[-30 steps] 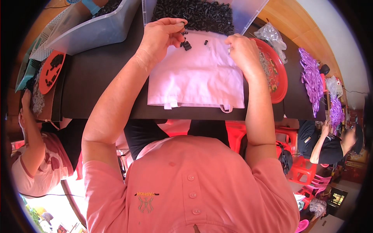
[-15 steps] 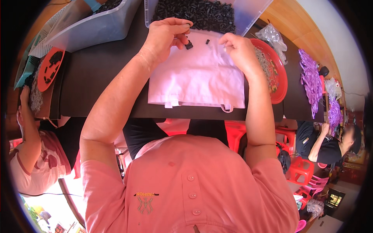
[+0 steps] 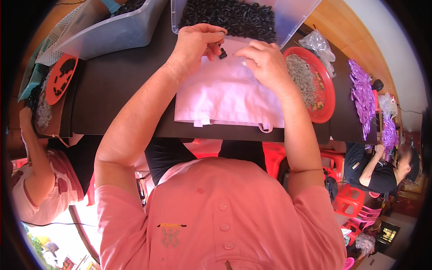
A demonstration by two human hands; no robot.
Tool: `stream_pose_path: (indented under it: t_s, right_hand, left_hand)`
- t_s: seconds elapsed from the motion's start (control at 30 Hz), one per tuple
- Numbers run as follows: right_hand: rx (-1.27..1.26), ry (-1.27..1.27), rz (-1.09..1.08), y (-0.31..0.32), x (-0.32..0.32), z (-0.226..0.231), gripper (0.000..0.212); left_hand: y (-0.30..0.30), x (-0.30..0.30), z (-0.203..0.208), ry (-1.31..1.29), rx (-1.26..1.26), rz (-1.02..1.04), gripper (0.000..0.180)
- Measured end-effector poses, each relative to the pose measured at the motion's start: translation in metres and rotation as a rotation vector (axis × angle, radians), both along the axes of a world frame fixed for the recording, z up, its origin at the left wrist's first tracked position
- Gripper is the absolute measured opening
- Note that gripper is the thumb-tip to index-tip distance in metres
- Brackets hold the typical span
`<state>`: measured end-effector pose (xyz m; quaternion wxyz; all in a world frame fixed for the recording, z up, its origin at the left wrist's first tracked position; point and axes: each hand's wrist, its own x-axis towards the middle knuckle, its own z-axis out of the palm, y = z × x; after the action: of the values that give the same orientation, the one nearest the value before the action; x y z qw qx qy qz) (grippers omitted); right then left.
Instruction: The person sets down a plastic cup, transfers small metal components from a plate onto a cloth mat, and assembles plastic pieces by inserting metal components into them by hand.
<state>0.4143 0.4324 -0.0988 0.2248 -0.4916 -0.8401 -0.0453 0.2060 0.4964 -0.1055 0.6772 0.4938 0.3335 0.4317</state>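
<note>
My left hand [image 3: 198, 45] is raised over the far edge of a white cloth [image 3: 225, 94] and pinches a small black plastic part [image 3: 222, 55] between its fingertips. My right hand [image 3: 263, 63] sits close beside it, fingers curled toward that part; I cannot tell whether it holds something tiny. Just beyond both hands stands a clear plastic bin [image 3: 292, 18] heaped with small black parts [image 3: 229, 15].
A red plate [image 3: 327, 96] of small grey pieces lies to the right, with a clear bag [image 3: 317, 45] and purple items [image 3: 362, 92] beyond. A second clear bin [image 3: 108, 31] and a red dish [image 3: 60, 78] are on the left. Other people sit at both sides.
My right hand has moved left across the cloth to meet my left hand. The loose black bits seen on the cloth earlier are no longer visible.
</note>
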Motion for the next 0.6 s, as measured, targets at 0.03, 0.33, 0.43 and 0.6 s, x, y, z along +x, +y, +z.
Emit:
stream_pose_path:
  t_s: [0.03, 0.33, 0.43, 0.6]
  right_hand:
    - [0.0, 0.005, 0.001, 0.001, -0.004, -0.003, 0.02]
    - [0.143, -0.064, 0.098, -0.001, -0.03, -0.014, 0.021]
    - [0.117, -0.055, 0.102, 0.001, -0.029, -0.013, 0.021]
    - [0.165, -0.029, 0.103, -0.004, -0.035, -0.004, 0.024]
  left_hand:
    - [0.001, 0.0, -0.001, -0.002, 0.002, 0.007, 0.019]
    - [0.005, -0.003, -0.001, -0.038, -0.029, 0.097, 0.02]
    - [0.008, -0.003, -0.002, -0.06, -0.036, 0.126, 0.02]
    - [0.007, 0.0, -0.008, -0.068, -0.054, 0.184, 0.019]
